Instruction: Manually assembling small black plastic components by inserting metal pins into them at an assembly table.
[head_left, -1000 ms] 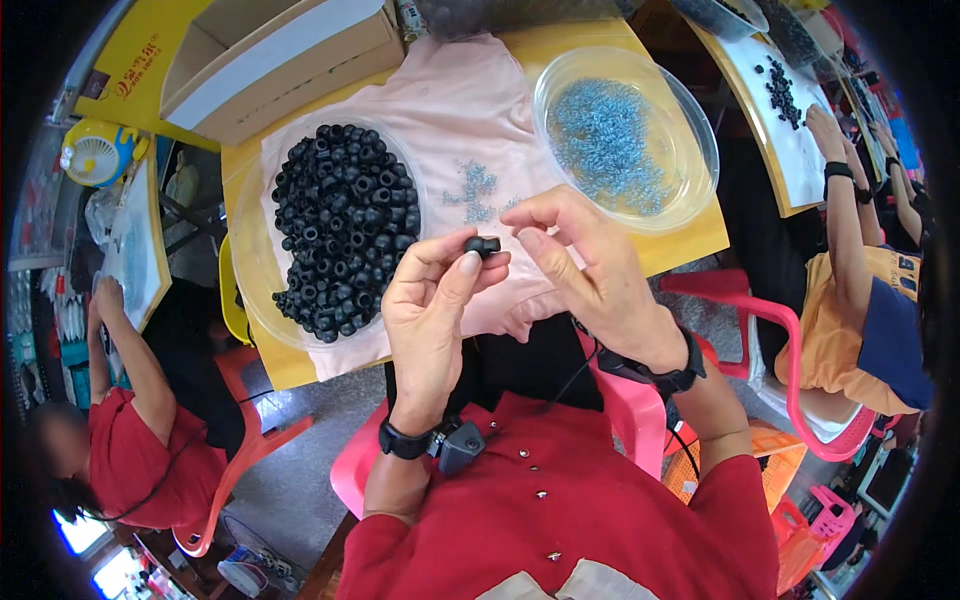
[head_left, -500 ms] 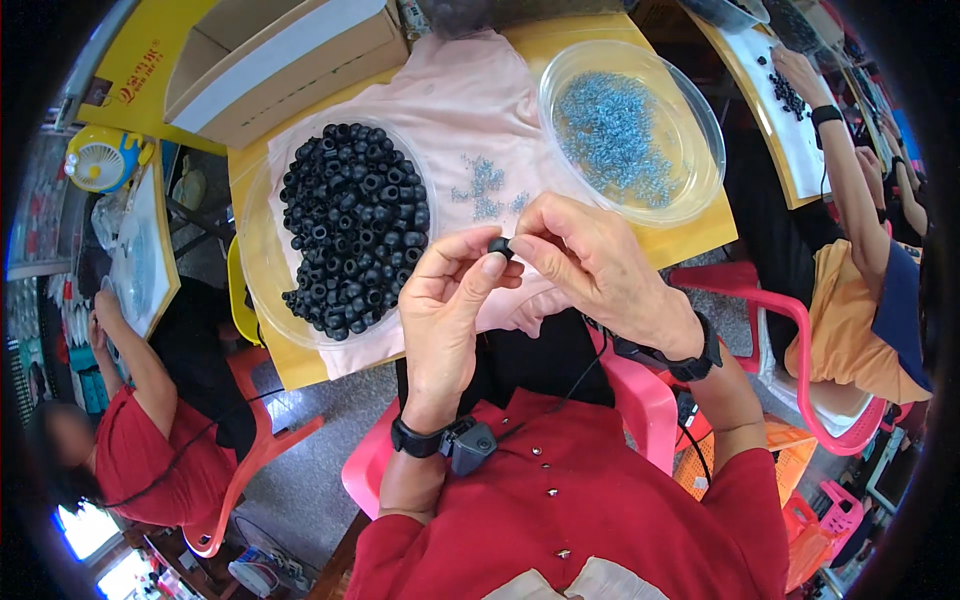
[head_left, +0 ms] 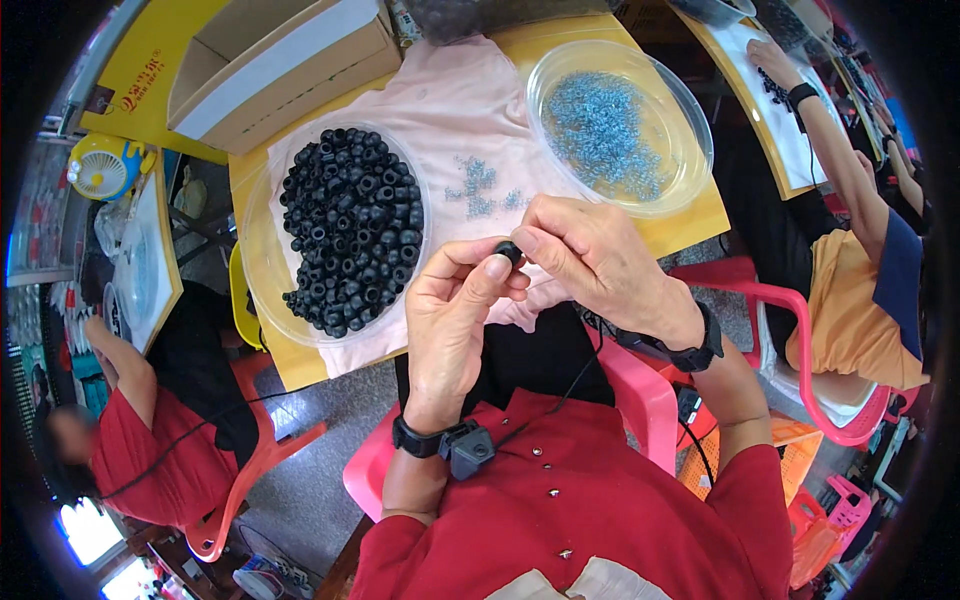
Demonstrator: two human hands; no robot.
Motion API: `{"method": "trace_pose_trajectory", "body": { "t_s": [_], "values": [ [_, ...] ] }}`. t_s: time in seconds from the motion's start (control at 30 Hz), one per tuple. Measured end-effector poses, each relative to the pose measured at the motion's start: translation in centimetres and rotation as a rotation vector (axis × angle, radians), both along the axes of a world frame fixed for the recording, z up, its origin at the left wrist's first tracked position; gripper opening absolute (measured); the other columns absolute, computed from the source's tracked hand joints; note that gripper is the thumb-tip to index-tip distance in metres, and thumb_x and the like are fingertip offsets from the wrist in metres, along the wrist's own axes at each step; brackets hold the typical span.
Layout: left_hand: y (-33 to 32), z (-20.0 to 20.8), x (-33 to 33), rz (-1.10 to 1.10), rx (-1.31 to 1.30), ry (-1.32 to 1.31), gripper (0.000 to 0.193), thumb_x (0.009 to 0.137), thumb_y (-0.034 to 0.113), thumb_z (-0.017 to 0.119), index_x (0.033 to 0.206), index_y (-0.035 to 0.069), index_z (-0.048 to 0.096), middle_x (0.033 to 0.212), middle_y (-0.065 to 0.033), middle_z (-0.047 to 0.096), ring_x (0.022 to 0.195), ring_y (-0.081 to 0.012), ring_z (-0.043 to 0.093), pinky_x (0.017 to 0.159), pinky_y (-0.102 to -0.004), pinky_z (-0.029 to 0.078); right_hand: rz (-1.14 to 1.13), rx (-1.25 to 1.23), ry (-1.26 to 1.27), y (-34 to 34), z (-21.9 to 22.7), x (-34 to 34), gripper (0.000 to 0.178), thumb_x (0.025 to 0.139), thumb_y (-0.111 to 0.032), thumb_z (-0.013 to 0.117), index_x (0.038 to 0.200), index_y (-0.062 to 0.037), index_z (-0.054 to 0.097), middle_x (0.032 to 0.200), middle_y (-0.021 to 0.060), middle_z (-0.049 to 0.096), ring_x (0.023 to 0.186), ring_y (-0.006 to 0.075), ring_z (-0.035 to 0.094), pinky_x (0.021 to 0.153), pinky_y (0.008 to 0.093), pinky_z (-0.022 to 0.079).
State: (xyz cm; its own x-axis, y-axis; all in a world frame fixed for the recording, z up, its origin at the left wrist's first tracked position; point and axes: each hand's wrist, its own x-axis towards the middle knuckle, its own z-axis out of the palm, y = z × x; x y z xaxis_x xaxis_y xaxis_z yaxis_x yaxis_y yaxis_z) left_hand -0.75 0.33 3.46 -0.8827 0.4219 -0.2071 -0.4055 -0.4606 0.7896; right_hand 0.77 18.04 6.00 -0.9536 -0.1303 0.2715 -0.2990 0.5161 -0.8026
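Seemingly a small workshop: bulk black parts [head_left: 355, 220] and tiny bluish pieces [head_left: 600, 120] fill tubs [head_left: 262, 280] on the central desk [head_left: 690, 226], and seated people [head_left: 165, 465] occupy other desks [head_left: 785, 140] at far left and right.

red lettering [head_left: 142, 84] in two lines on yellow panel [head_left: 178, 40], upper left

1. Pink cloth [head_left: 455, 110]: one.
2. Clear tubs: two, left tub [head_left: 262, 262] and right tub [head_left: 682, 140], at cloth's sides.
3. Hands: two, left hand [head_left: 452, 312], right hand [head_left: 612, 266], at cloth's near edge.
4. Handheld black part [head_left: 510, 252]: one.
5. Black parts [head_left: 355, 225], blue pieces [head_left: 600, 120] in tubs: uncountable.
6. Cardboard box [head_left: 290, 85]: one, beyond cloth.
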Motion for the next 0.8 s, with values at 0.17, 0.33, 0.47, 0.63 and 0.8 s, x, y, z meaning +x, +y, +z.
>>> {"method": "trace_pose_trajectory", "body": {
  "t_s": [0.17,0.33,0.47,0.63,0.8],
  "values": [
    [0.2,-0.1,0.0,-0.042,-0.024,0.027,0.019,0.093,0.009,0.064,0.109,-0.002,0.062,0.094,-0.0101,0.068,0.082,-0.0152,0.066,0.074,-0.0273,0.055,-0.003,-0.006,-0.027,0.1,-0.2,0.2,0.028,0.096,-0.024,0.055,0.079,-0.0016,0.052,0.070,0.0155,0.054,0.066,0.0343,0.056,0.057,0.0413,0.043],
    [0.2,-0.5,0.2,-0.029,-0.009,0.075,0.018,0.093,0.008,0.064,0.107,-0.002,0.061,0.094,-0.0104,0.068,0.083,-0.0149,0.066,0.073,-0.0269,0.055,-0.006,0.078,0.102,0.1,-0.8,0.2,0.025,0.094,-0.022,0.058,0.079,-0.0025,0.052,0.070,0.0140,0.055,0.067,0.0335,0.057,0.057,0.0416,0.044],
    [0.4,-1.0,0.1,-0.031,0.038,0.067,0.015,0.092,0.007,0.064,0.105,-0.001,0.062,0.093,-0.0110,0.068,0.081,-0.0148,0.066,0.071,-0.0272,0.055,-0.019,0.176,0.187,0.0,-0.7,0.2,0.023,0.093,-0.020,0.059,0.078,-0.0035,0.053,0.071,0.0128,0.055,0.067,0.0329,0.058,0.057,0.0412,0.045],
    [0.8,-1.3,0.1,-0.006,-0.056,0.170,0.014,0.091,0.004,0.066,0.103,-0.001,0.063,0.092,-0.0113,0.068,0.077,-0.0136,0.066,0.064,-0.0257,0.055,-0.030,0.078,0.104,0.0,-1.3,0.5,0.022,0.094,-0.019,0.058,0.078,-0.0036,0.052,0.070,0.0128,0.054,0.067,0.0330,0.057,0.057,0.0415,0.044],
    [1.0,-0.8,0.0,-0.029,-0.155,0.191,0.013,0.091,0.003,0.065,0.103,-0.002,0.063,0.089,-0.0107,0.069,0.076,-0.0123,0.066,0.057,-0.0238,0.054,-0.035,0.051,0.033,0.3,-2.0,0.7,0.024,0.096,-0.021,0.055,0.079,-0.0040,0.054,0.069,0.0131,0.052,0.067,0.0332,0.057,0.058,0.0417,0.044]
  ]
}}
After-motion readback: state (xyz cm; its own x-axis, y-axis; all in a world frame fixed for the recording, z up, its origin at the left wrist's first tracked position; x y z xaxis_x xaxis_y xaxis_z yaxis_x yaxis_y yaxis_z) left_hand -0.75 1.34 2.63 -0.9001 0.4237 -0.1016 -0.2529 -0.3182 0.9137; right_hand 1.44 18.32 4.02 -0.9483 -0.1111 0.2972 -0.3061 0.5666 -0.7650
